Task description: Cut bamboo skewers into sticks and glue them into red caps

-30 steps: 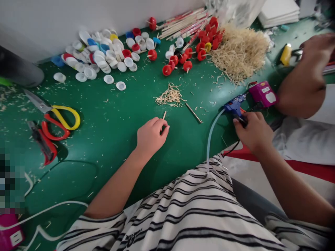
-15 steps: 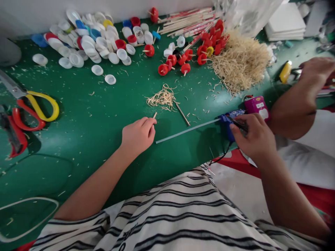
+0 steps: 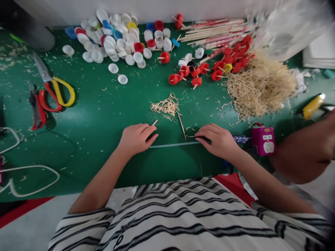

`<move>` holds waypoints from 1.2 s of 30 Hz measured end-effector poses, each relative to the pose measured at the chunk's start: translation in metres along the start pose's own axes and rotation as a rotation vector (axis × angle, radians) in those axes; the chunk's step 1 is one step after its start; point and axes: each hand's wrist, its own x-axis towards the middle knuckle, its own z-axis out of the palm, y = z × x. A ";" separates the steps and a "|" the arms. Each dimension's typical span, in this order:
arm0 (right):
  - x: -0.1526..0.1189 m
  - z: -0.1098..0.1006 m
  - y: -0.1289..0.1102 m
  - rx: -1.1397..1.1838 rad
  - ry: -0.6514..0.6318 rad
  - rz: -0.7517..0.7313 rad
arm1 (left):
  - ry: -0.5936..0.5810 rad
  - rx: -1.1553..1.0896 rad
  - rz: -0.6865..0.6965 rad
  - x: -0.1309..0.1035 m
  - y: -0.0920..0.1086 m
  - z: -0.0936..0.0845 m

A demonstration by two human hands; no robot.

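The left hand (image 3: pixel 136 138) pinches a stick (image 3: pixel 155 122), the right hand (image 3: pixel 222 142) a thin rod (image 3: pixel 190 136). At frame right, a box (image 3: pixel 262 141) shows an apple emblem (image 3: pixel 269 147).

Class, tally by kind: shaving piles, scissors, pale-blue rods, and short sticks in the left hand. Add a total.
Shaving piles: 2
Scissors: 1
Pale-blue rod: 1
Short stick in left hand: 1
Total: 5

Striped shirt (image 3: pixel 188 218) fills bottom of frame: off-white, loose; wavy black-and-grey bands cross its folds. Small dark lettering (image 3: pixel 124 230) sits lower left of centre, illegible. Left sleeve (image 3: pixel 83 225) and right sleeve (image 3: pixel 293 225) short, same stripes. Left hand (image 3: pixel 136 139) and right hand (image 3: pixel 217 140) bare.
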 end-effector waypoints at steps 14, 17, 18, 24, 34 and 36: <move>-0.019 0.009 -0.016 -0.147 0.273 -0.270 | 0.289 0.167 0.728 0.078 0.045 0.023; -0.024 0.001 -0.011 -0.223 0.293 -0.276 | 0.434 0.165 0.800 0.084 0.047 0.022; -0.025 -0.002 -0.009 -0.244 0.282 -0.276 | 0.461 0.171 0.817 0.085 0.046 0.019; -0.021 0.000 -0.013 -0.269 0.177 -0.262 | 0.624 0.077 0.740 0.070 0.036 -0.003; 0.046 0.031 0.004 -0.160 0.075 0.028 | 0.937 -1.329 -0.364 0.018 -0.005 -0.039; 0.065 0.025 0.019 -0.180 0.096 0.055 | 0.888 -1.596 -0.428 0.018 -0.022 -0.040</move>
